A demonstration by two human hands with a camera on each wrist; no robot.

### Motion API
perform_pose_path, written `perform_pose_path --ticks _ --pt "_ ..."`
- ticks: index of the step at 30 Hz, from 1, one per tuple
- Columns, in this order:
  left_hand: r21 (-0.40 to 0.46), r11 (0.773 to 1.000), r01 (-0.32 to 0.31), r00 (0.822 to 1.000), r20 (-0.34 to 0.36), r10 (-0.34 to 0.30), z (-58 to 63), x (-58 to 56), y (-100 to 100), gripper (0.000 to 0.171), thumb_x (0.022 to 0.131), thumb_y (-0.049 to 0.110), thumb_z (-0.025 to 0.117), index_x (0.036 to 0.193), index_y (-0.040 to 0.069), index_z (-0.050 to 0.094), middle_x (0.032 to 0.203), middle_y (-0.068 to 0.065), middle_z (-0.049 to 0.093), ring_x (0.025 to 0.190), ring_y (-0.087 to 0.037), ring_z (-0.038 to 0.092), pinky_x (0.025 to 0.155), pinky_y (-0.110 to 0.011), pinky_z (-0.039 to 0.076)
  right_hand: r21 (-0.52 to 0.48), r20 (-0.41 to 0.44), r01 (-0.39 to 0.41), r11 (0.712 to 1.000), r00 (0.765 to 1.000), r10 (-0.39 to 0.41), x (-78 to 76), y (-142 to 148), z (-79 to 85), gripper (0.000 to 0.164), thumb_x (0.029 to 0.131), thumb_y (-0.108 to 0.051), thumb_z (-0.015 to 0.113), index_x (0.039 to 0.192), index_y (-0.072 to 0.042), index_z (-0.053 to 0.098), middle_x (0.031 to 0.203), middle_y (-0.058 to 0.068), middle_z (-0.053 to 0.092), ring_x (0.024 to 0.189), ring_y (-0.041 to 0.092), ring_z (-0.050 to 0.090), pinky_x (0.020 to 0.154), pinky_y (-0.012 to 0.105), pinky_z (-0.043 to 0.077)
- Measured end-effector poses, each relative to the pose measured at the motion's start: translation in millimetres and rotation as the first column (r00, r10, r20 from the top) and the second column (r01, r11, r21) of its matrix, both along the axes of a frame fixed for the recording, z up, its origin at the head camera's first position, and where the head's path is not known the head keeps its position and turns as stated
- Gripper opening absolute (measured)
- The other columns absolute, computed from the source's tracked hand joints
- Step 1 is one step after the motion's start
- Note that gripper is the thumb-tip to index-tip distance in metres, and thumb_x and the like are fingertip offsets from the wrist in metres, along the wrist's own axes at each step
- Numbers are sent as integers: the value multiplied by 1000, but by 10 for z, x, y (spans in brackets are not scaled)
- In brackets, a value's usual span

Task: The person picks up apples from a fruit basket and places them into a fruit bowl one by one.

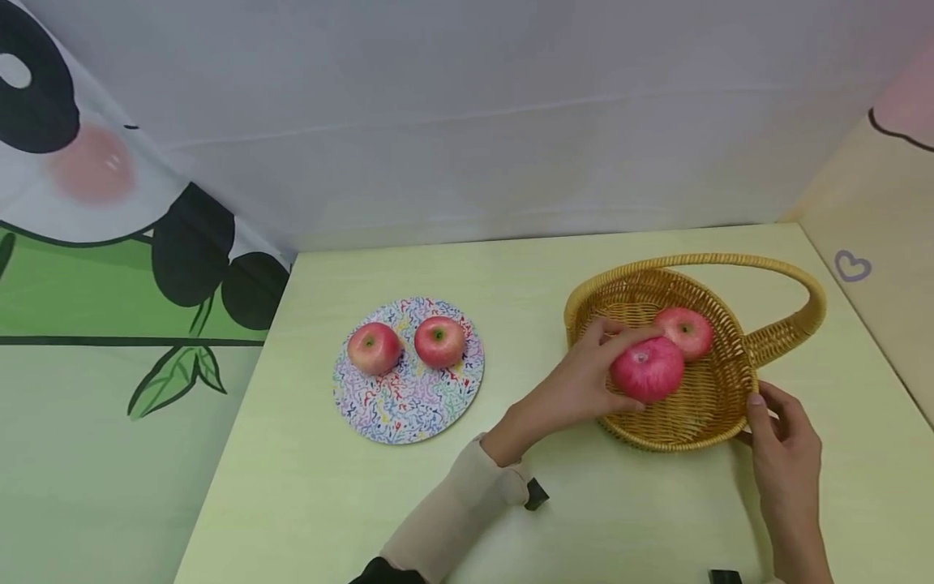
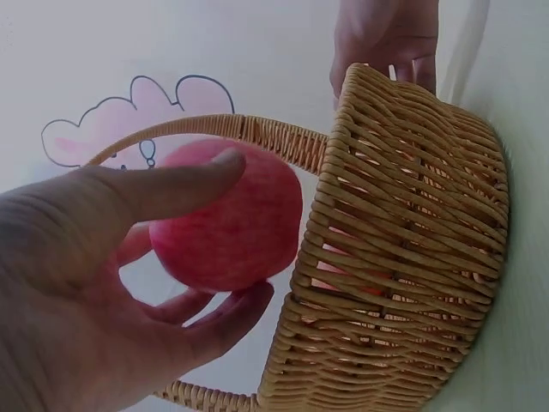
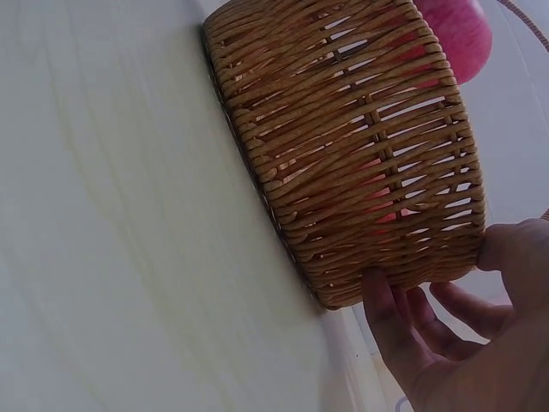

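Observation:
A wicker basket point(image 1: 693, 418) with an arched handle stands at the right of the table. My left hand point(image 1: 572, 385) holds a deep pink-red apple point(image 1: 648, 371), thumb on one side and fingers on the other. In the left wrist view this apple point(image 2: 236, 227) is at the basket's mouth, outside the woven wall point(image 2: 395, 240). Another red apple point(image 1: 689, 328) lies inside the basket, partly covered by the held one. My right hand point(image 1: 788, 446) grips the basket's near right rim; in the right wrist view its fingers point(image 3: 395, 330) press against the outer weave.
Left of the basket lies a round plate point(image 1: 409, 414) with a colourful squiggle pattern, bearing two apples, one left point(image 1: 374, 349) and one right point(image 1: 439, 341). A pale wall point(image 1: 511, 162) rises behind the table point(image 1: 292, 503), and a printed panel point(image 1: 876, 243) borders its right side.

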State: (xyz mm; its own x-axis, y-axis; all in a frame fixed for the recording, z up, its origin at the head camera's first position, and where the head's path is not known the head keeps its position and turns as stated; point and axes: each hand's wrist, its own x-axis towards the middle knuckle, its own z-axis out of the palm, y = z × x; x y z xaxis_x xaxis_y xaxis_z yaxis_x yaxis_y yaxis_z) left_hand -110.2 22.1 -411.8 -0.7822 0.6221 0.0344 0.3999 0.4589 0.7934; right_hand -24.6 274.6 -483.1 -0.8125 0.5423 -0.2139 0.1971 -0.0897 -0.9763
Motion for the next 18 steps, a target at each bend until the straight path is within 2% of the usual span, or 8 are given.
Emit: perform_pose_path --ticks 3,9,18 --pt "12 996 84 996 37 -84 -1 30 -80 89 82 19 90 155 41 45 146 -2 42 132 -15 50 100 -26 54 -2 0 5 1000 1000 -5 3 -7 6 39 104 -21 63 141 -7 61 119 -7 62 91 1 66 64 13 56" --pt "1 977 215 977 16 -215 20 83 -196 92 80 23 92 157 36 44 145 -2 43 132 -10 46 106 -24 50 -21 -20 3 1000 1000 -3 2 4 1 39 104 -20 64 140 -6 61 119 -6 62 92 1 67 65 13 57" --pt "-12 960 279 960 1 -279 47 132 -343 89 80 25 92 156 34 46 149 0 43 140 -9 43 108 -21 48 -12 -8 3 1000 1000 -4 -2 12 0 39 104 -21 63 141 -7 61 119 -7 62 93 0 67 66 13 57"
